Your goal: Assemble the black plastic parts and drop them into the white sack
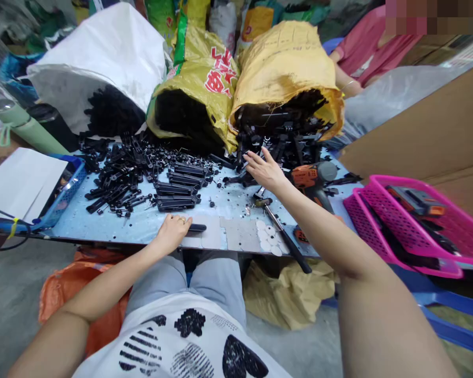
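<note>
My left hand [173, 231] rests at the near edge of the pale blue table [142, 223], fingers closed on a flat black plastic bar [197, 228]. My right hand [265, 169] reaches far forward with fingers stretched out, touching the black plastic parts [278, 142] spilling from the yellow sack [287, 68]. Stacked black bars [179, 189] lie between the hands, and a loose pile of black parts [114, 173] lies to the left.
A hammer [284, 236] and an orange power drill [313, 178] lie under my right forearm. White sack [102, 58] and yellow-green sack [197, 84] stand behind. Pink baskets [410, 226] sit right, a blue basket [67, 191] left. A person in pink [362, 47] sits beyond.
</note>
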Demonstrator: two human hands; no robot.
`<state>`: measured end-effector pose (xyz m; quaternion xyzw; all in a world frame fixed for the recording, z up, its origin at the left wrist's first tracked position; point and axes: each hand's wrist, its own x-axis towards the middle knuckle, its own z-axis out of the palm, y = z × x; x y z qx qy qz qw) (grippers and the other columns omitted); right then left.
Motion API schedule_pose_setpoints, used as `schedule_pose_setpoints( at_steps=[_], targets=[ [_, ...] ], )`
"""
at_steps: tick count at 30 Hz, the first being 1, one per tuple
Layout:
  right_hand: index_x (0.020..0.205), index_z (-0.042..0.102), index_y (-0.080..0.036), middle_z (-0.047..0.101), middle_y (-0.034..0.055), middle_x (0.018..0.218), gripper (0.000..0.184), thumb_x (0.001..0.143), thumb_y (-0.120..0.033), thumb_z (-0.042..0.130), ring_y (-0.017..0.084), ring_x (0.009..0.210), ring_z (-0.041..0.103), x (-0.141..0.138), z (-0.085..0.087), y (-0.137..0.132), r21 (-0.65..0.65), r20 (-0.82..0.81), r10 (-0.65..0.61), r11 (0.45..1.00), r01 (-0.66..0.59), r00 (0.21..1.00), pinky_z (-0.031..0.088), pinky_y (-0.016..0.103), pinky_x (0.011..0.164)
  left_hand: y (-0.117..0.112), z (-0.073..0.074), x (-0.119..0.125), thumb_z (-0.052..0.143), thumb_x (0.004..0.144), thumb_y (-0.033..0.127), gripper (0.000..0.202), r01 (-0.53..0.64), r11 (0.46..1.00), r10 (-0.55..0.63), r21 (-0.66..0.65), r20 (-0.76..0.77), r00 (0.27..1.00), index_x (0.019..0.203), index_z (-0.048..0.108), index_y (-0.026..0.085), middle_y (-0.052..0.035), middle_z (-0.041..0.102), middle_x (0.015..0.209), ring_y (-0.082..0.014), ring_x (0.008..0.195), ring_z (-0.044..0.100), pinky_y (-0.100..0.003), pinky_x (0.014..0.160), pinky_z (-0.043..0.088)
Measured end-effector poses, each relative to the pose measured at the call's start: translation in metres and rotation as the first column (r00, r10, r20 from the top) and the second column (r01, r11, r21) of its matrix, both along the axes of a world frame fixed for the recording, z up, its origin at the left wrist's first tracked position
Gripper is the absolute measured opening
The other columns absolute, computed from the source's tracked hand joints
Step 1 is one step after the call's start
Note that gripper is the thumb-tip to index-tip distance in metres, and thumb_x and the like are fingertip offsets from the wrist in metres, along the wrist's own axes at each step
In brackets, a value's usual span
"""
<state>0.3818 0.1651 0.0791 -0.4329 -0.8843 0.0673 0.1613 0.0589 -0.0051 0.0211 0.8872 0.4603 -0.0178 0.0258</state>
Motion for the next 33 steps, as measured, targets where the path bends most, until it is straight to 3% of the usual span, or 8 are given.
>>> schedule_pose_setpoints(
  at_steps=[2,5,7,11,15,19,27,33],
  targets=[
    [0.095,0.059,-0.014,0.061,0.0159,0.113,0.021,0.094,-0.019,0.038,0.025,0.107,0.049,-0.014,0.010,-0.034,0.058,0.216,0.055,0.996,-0.069,0.975,0.038,0.045,0.088,0.003,-0.002,0.004,0.047,0.090,0.021,0.040,-0.002,1.000,0.003,-0.029,0.032,0.999,0.129,0.047,0.013,-0.0136,0.060,0.103,-0.0256,0.096,0.055,-0.037,0.080,0.040],
    [0.102,0.055,-0.012,0.062,0.0114,0.085,0.038,0.098,-0.040,0.029,0.018,0.070,0.055,-0.039,0.006,-0.095,-0.084,0.484,0.190,0.982,-0.170,0.854,0.039,0.032,0.063,0.008,-0.008,0.010,0.046,0.092,0.033,0.040,0.083,0.991,-0.070,-0.105,0.123,0.990,0.129,0.046,0.017,-0.0112,0.058,0.109,-0.0247,0.100,0.052,-0.035,0.084,0.040],
    [0.102,0.054,-0.014,0.060,0.0079,0.080,0.045,0.097,-0.050,0.028,0.014,0.059,0.051,-0.053,-0.009,-0.133,-0.192,0.512,0.297,0.954,-0.230,0.806,0.033,0.027,0.056,0.011,-0.010,0.013,0.041,0.094,0.031,0.036,0.106,0.984,-0.081,-0.143,0.167,0.983,0.126,0.048,0.017,-0.0099,0.058,0.108,-0.0235,0.101,0.052,-0.035,0.087,0.040],
    [0.102,0.052,-0.017,0.058,0.0086,0.092,0.037,0.098,-0.044,0.028,0.015,0.073,0.055,-0.069,-0.046,-0.174,-0.196,0.426,0.316,0.947,-0.255,0.847,0.031,0.026,0.061,0.014,-0.009,0.017,0.036,0.095,0.028,0.034,0.121,0.977,-0.086,-0.177,0.194,0.977,0.125,0.047,0.018,-0.0098,0.057,0.112,-0.0237,0.105,0.051,-0.037,0.091,0.038],
    [0.104,0.053,-0.019,0.057,0.0066,0.093,0.035,0.098,-0.043,0.028,0.016,0.076,0.054,-0.073,-0.062,-0.181,-0.182,0.408,0.214,0.972,-0.150,0.888,0.028,0.027,0.061,0.012,-0.001,0.020,0.042,0.091,0.040,0.039,0.108,0.978,-0.077,-0.178,0.174,0.982,0.123,0.047,0.018,-0.0106,0.056,0.113,-0.0262,0.105,0.051,-0.040,0.090,0.039],
    [0.107,0.053,-0.021,0.059,0.0072,0.094,0.038,0.098,-0.045,0.025,0.016,0.080,0.053,-0.078,-0.053,-0.187,-0.137,0.398,0.120,0.988,-0.070,0.909,0.026,0.027,0.061,0.008,0.002,0.021,0.058,0.072,0.065,0.064,0.097,0.983,-0.063,-0.157,0.211,0.976,0.113,0.048,0.017,-0.0114,0.059,0.104,-0.0287,0.096,0.056,-0.039,0.082,0.043],
    [0.110,0.052,-0.021,0.059,0.0082,0.095,0.028,0.099,-0.030,0.028,0.018,0.083,0.050,-0.090,-0.025,-0.191,-0.081,0.424,0.106,0.994,-0.079,0.899,0.026,0.029,0.065,0.003,-0.008,0.012,0.059,0.079,0.050,0.042,0.131,0.990,-0.100,-0.054,0.388,0.916,0.104,0.050,0.018,-0.0094,0.062,0.099,-0.0244,0.089,0.061,-0.033,0.074,0.047],
    [0.105,0.054,-0.020,0.059,0.0074,0.093,0.028,0.099,-0.033,0.030,0.018,0.084,0.051,-0.090,-0.022,-0.184,-0.040,0.435,0.081,0.997,-0.070,0.897,0.025,0.029,0.065,0.003,-0.009,0.014,0.062,0.077,0.046,0.038,0.082,0.996,-0.055,-0.047,0.418,0.907,0.101,0.052,0.018,-0.0078,0.064,0.094,-0.0236,0.087,0.062,-0.032,0.073,0.047]
  ],
)
